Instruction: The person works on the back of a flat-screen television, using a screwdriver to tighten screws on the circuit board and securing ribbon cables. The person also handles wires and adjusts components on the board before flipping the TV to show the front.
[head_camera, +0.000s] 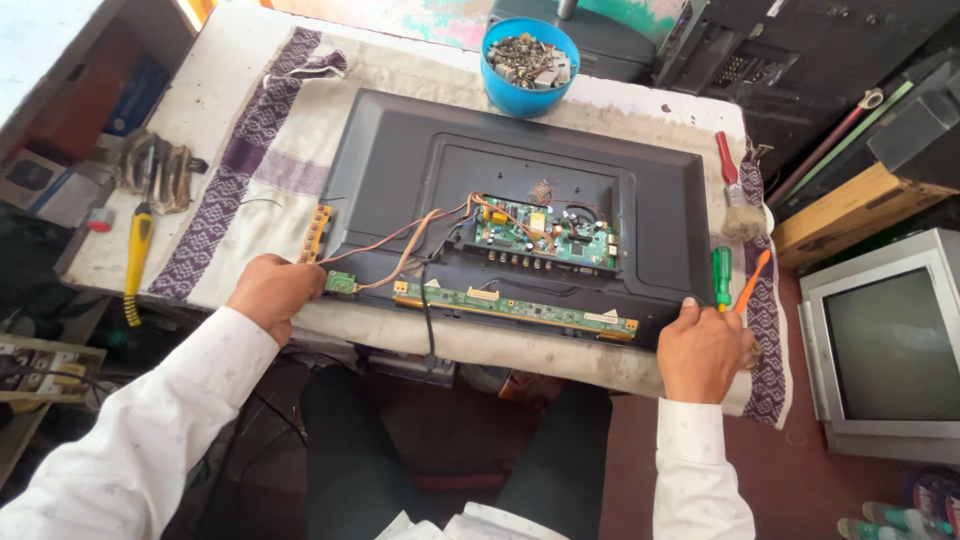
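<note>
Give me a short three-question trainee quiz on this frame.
1. True or false: the blue bowl sits beyond the far edge of the TV panel.
2. Which hand is beside the orange screwdriver? A) left B) right
3. Fill in: the long narrow circuit strip runs along the panel's ____ edge.

Key
1. True; it holds small metal bits.
2. B; the right hand grips the panel's near right corner, next to the screwdriver. The left hand is at the near left corner.
3. Near, the side towards the person.
</note>
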